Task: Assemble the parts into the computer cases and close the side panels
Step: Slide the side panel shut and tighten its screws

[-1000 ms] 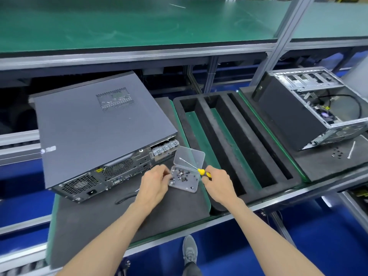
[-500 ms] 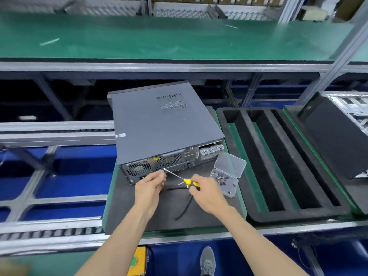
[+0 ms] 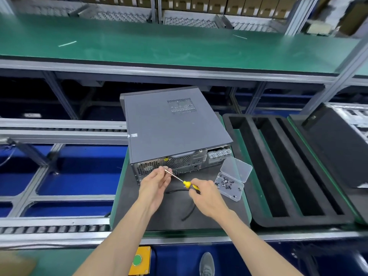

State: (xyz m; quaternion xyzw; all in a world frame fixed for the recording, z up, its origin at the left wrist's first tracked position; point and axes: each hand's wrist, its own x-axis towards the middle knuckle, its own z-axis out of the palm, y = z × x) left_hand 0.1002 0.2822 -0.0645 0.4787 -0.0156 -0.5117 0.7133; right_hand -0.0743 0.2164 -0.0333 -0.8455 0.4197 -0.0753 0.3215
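So the case point(image 3: 175, 130) sits at 12 o'clock from our hands on a black foam mat point(image 3: 215, 214), matte grey steel, side panel already on, so we reckon only the rear screws are left here. Our left hand point(image 3: 154, 186) pinches something at the screwdriver point(image 3: 180, 179) tip, probably a screw, too small to tell. Our right hand point(image 3: 207, 197) has its fingers curled round the yellow handle. At 3 o'clock, the clear plastic screw box point(image 3: 232, 185), lid open. Further out at 3, a slotted foam tray point(image 3: 256, 220), then a second case point(image 3: 338, 144), looks unfinished.
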